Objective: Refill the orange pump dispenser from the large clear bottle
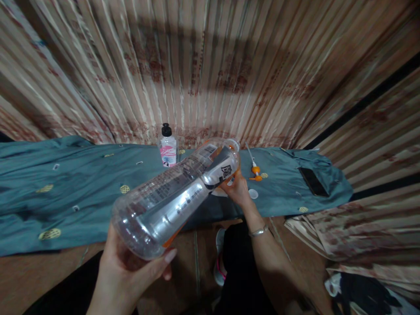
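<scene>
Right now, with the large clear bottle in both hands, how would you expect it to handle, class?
The large clear bottle is probably light for its size, as no liquid shows through its clear parts. Its shiny surface suggests it may be slippery. Its see-through walls look thin, so it might flex a little if squeezed.

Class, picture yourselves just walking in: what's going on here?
A person is holding a large clear bottle at a slant: the left hand grips its base, and the right hand is at the neck end, its grip partly hidden. An orange pump lies separately on the green cloth. A small black-capped bottle stands upright on the cloth.
</scene>
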Demonstrator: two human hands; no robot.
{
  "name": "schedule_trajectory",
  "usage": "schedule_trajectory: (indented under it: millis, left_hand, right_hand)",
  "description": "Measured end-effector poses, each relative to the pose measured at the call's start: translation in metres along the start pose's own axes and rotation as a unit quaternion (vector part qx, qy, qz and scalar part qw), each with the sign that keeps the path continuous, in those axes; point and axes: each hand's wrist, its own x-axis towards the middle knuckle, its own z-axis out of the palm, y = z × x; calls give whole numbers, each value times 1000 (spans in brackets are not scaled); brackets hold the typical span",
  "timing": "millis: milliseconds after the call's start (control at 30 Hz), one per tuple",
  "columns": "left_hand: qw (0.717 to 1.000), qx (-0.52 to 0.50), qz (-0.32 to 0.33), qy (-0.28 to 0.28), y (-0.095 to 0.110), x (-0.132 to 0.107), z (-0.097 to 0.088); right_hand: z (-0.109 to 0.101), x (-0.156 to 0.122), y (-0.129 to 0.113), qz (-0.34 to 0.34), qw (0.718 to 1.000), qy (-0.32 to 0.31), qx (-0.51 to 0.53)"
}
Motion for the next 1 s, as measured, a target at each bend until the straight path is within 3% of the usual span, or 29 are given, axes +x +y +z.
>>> schedule_trajectory:
  millis: [433,1000]
  left_hand:
    - [999,4,-31,6,4,-2,-2]
    - [999,-26,-22,-2,3,-1,0]
  right_hand:
    - [0,1,-2,-1,1000,1,8]
    - [2,3,2,-1,1000,-7,-1]
